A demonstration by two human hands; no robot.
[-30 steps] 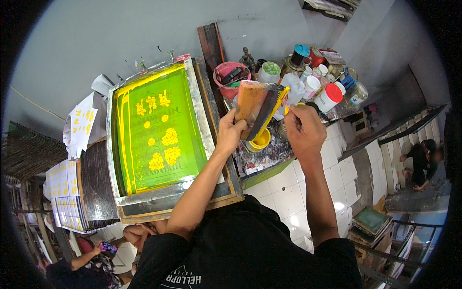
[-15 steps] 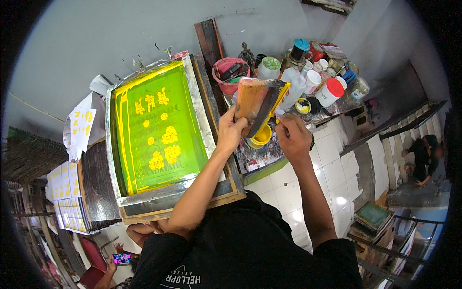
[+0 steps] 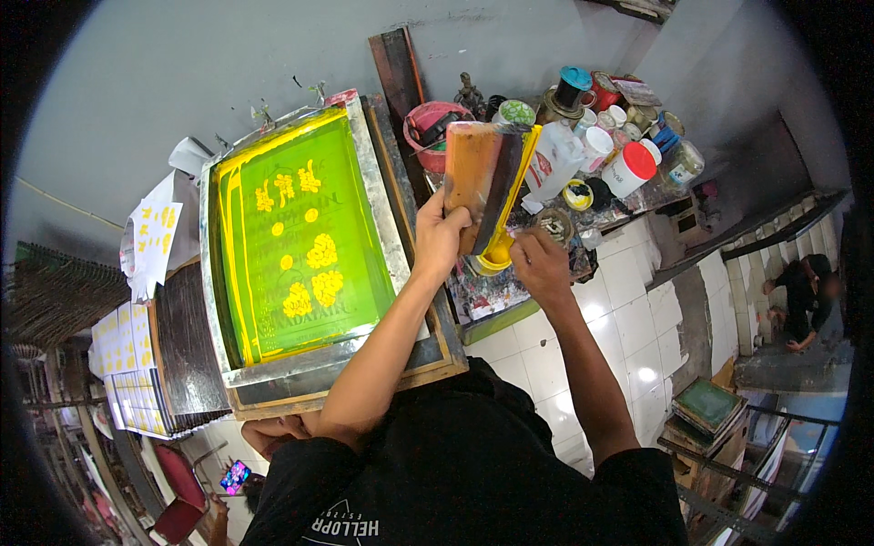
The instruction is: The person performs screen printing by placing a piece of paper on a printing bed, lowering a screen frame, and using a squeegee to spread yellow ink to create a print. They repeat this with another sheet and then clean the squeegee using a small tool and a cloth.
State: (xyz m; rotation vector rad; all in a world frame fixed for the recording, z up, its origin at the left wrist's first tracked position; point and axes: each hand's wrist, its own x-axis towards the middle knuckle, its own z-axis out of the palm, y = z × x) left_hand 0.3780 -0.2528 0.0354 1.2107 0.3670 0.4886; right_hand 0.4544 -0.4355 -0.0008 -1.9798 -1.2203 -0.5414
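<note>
My left hand (image 3: 439, 238) grips a wooden squeegee (image 3: 472, 173) by its near end, holding it upright and tilted over the table. Thick yellow ink coats the right-hand edge of its dark blade. Beside the lower end of that edge, my right hand (image 3: 544, 266) is closed with its fingers pinched; whatever is in them is hidden. Just under the squeegee stands a small tub of yellow ink (image 3: 494, 264), partly covered by it. To the left lies a framed printing screen (image 3: 296, 237) with green mesh, yellow-inked motifs and yellow streaks along its far and left sides.
Jars, cans and a red-lidded white tub (image 3: 630, 171) crowd the table at the back right. A pink bucket (image 3: 423, 156) holds tools. Printed sheets (image 3: 127, 364) lie at the left. One person sits lower left by a lit phone (image 3: 235, 477); another person (image 3: 801, 300) is far right.
The squeegee has tipped more upright and shifted slightly left and away from me. My right hand has moved down and left, closer to the ink tub. The phone at lower left has moved.
</note>
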